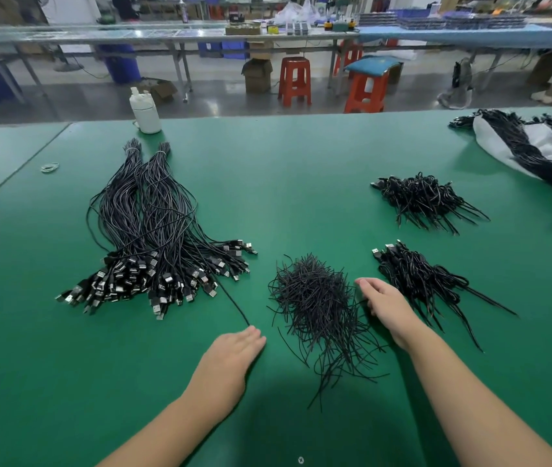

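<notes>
A loose heap of short black twist ties point(315, 298) lies on the green table point(284, 170) in front of me. My left hand point(234, 355) rests flat on the mat, fingers straight, just below the free end of a single black cable point(234, 303) that trails from a big bundle of USB cables point(153, 244) at the left. My right hand point(386, 305) sits at the right edge of the tie heap, fingers loosely extended over the ties; whether it holds any is not visible. Two piles of coiled, tied cables lie at the right, one near point(426, 278) and one farther back point(423, 200).
A white plastic bottle point(146, 112) stands at the table's far edge. A rubber band point(49, 167) lies at the far left. A white bag with more black cables point(537, 153) fills the far right corner. Red stools and workbenches stand beyond the table.
</notes>
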`<action>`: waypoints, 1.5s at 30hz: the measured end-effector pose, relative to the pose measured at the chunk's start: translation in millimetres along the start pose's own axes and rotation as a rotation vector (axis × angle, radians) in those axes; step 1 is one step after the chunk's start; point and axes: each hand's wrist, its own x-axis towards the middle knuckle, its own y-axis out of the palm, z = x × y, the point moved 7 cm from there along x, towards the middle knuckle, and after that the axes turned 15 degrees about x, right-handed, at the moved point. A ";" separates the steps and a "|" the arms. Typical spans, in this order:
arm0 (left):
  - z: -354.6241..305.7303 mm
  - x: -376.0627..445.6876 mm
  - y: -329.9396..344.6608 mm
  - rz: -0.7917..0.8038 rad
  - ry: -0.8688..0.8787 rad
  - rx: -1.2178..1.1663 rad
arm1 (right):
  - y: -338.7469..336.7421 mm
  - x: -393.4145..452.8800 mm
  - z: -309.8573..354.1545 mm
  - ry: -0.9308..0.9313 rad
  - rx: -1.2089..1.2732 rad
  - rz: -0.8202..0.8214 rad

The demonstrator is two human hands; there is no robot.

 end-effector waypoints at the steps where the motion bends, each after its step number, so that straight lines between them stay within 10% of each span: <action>1: -7.2 -2.5 -1.0 -0.010 0.055 -0.003 | 0.5 0.3 0.5 -0.002 -0.009 0.000; 13: 21.4 52.0 -26.4 -0.007 0.005 0.107 | 3.4 5.7 5.6 0.049 -0.032 -0.002; 19: 7.3 60.9 -59.4 -0.022 -0.351 -0.434 | 10.8 -11.4 43.5 -0.136 -0.086 -0.093; 24: -15.7 67.1 -89.9 -0.034 -0.553 -1.284 | 73.2 -62.9 84.2 -0.269 -0.100 0.242; 29: -15.4 61.6 -128.3 -0.285 -0.468 -0.798 | 115.2 -103.6 94.3 -0.298 0.199 0.470; 35: 5.3 55.9 -124.3 -0.393 -0.595 -1.118 | 120.4 -119.2 104.0 -0.415 0.147 0.497; 45: -15.3 66.0 -90.4 0.129 -0.218 -1.428 | 127.9 -133.8 103.3 -0.425 0.113 0.549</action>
